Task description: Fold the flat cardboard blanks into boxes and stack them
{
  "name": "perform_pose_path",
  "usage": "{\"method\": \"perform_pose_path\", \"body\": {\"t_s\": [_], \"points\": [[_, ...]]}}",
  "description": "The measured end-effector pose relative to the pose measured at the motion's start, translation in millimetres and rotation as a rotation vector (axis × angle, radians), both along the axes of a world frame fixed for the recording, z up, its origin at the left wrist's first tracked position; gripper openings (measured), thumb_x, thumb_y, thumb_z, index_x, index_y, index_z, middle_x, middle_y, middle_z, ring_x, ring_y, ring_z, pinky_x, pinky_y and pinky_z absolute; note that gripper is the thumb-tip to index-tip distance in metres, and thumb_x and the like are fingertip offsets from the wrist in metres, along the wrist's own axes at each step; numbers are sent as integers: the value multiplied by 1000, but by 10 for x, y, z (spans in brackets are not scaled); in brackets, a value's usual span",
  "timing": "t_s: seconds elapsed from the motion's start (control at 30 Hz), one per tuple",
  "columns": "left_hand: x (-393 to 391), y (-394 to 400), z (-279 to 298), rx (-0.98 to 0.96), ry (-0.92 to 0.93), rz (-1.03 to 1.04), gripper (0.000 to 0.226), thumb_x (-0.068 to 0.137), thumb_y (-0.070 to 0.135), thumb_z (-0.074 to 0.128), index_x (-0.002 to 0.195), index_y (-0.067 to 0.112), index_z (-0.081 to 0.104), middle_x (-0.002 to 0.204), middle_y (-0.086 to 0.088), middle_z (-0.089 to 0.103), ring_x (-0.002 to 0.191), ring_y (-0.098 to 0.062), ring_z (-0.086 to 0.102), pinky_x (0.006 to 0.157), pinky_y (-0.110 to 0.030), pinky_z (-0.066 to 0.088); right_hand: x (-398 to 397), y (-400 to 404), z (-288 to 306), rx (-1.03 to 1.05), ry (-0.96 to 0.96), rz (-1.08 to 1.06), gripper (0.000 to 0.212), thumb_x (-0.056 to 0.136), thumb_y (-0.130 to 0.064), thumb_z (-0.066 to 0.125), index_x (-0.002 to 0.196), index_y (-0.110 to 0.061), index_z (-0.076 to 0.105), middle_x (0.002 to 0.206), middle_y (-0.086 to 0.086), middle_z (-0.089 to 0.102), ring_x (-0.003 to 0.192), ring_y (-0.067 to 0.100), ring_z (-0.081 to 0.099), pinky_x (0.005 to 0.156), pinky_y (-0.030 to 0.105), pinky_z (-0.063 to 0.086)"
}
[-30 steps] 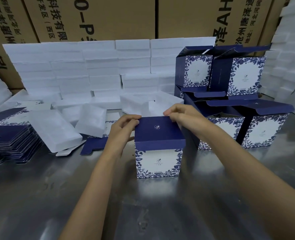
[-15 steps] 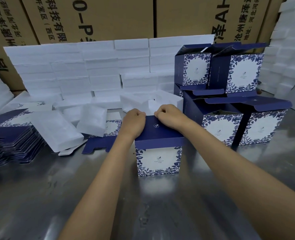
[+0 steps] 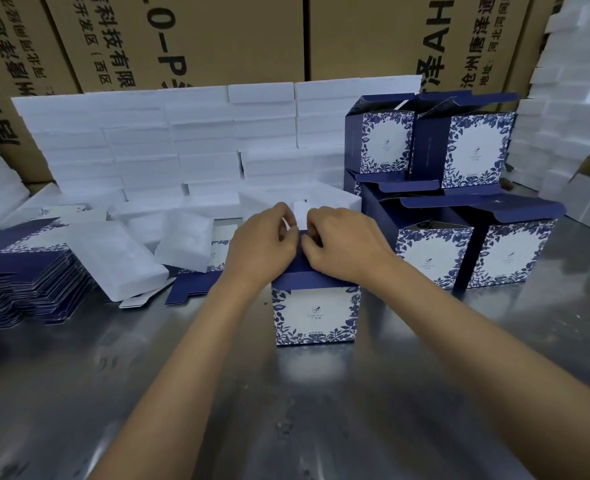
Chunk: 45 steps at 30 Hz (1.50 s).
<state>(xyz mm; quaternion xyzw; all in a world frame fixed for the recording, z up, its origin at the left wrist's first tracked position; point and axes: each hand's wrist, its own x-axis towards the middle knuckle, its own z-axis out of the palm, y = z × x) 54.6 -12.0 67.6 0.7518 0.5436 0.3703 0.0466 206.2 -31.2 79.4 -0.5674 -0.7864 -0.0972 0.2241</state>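
Note:
A folded blue-and-white floral box (image 3: 316,315) stands upright on the steel table (image 3: 286,410) in front of me. Both hands sit on its dark blue lid. My left hand (image 3: 262,244) and my right hand (image 3: 342,244) have curled fingers that pinch the lid's far edge, knuckles almost touching. A stack of several folded boxes (image 3: 459,202) with open lids stands to the right, in two layers. A pile of flat blanks (image 3: 26,275) lies at the left.
White foam blocks (image 3: 182,140) are stacked in a wall behind, with loose foam pieces (image 3: 120,258) lying between the blanks and the box. Brown shipping cartons (image 3: 217,39) line the back. More foam rises at the right edge (image 3: 570,116).
Both hands have moved from the lid's side corners to the middle of its far edge and come close together. The lid now lies lower on the box.

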Motion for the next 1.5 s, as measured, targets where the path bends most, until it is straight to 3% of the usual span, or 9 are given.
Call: {"method": "perform_pose_path", "body": {"t_s": [0.17,0.3,0.47,0.7,0.9,1.03,1.2,1.33,1.5], "points": [[-76,-350,-333,-106,-250,-264,26,97,50,50,101,26,57,106,11,56,104,0,51,86,-16,38,126,-387,-432,186,24,54,31,107,-34,38,109,-11,60,109,5,67,106,29,59,86,39,39],[-133,-551,-547,-249,-572,-371,37,85,50,58,120,36,59,146,28,39,131,18,35,86,0,37,230,-496,-630,81,477,233,24,100,-24,63,120,-13,68,138,-3,60,135,17,46,113,36,36],[-25,-614,-636,-205,-768,-449,27,83,30,71,110,25,69,152,24,36,132,16,37,86,0,39,218,-558,-724,-63,944,240,24,89,-12,77,110,-23,75,142,-13,55,145,5,34,120,27,26],[43,-607,-689,-175,-879,-435,17,83,20,73,100,23,73,152,20,41,134,9,41,90,-4,41,150,-545,-704,-101,1124,221,23,86,-6,79,95,-26,77,145,-13,53,144,4,37,118,32,33],[-10,-594,-681,-215,-859,-475,24,84,25,68,107,22,72,131,34,57,140,3,38,101,-14,41,263,-598,-705,-224,1179,334,26,94,-4,69,105,-26,78,159,-13,36,140,-14,34,91,0,39],[3,-630,-644,-220,-837,-446,27,89,19,65,115,19,69,133,6,61,128,-14,55,99,-25,49,321,-593,-696,-277,1258,309,34,94,-4,69,118,-28,73,161,-10,37,145,-4,36,108,20,45],[204,-739,-500,-125,-791,-380,42,98,2,56,136,20,50,126,17,59,112,8,58,92,-11,45,269,-613,-591,-250,1349,132,59,98,-19,67,152,-28,44,137,-1,60,121,9,57,108,30,47],[322,-639,-10,27,-763,-372,44,101,8,52,136,32,44,133,18,52,106,16,56,85,-9,49,311,-444,50,-158,1309,201,31,98,-24,68,124,-36,59,122,-14,68,115,-4,62,105,35,51],[687,-197,666,134,-752,-411,40,100,8,53,136,22,43,120,19,52,91,21,56,71,-10,52,701,-50,879,65,1150,86,21,96,-28,69,117,-32,67,110,-5,60,93,9,61,75,25,51]]}}
